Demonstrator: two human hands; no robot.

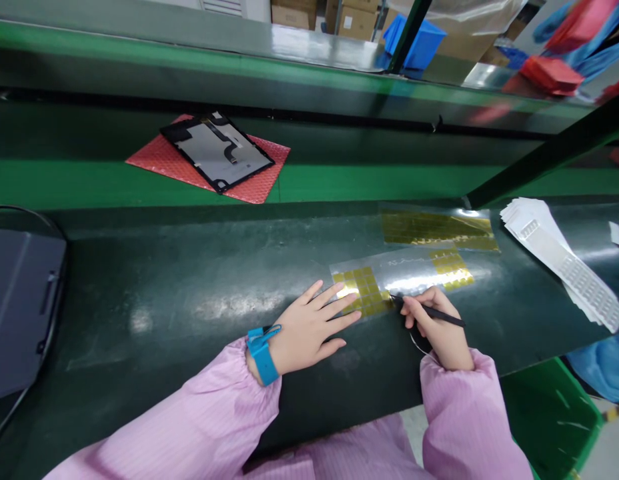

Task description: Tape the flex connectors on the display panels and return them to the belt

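My left hand (309, 328) lies flat with its fingers spread, the fingertips on the left end of a clear sheet (402, 270) bearing yellow film squares. A blue strap (262, 357) circles that wrist. In my right hand (437, 327) is a thin black pen-like tool (444, 316), its tip touching the sheet beside the left group of yellow squares. Just behind lies a second sheet (437, 229) covered in yellow film.
A display panel (234, 157) rests on pink bubble wrap (262, 190) at the back. White label strips (564, 263) lie at the right, a dark device (24, 307) with a cable at the far left. A green post (544, 150) slants at the right; a green bin (554, 413) stands below.
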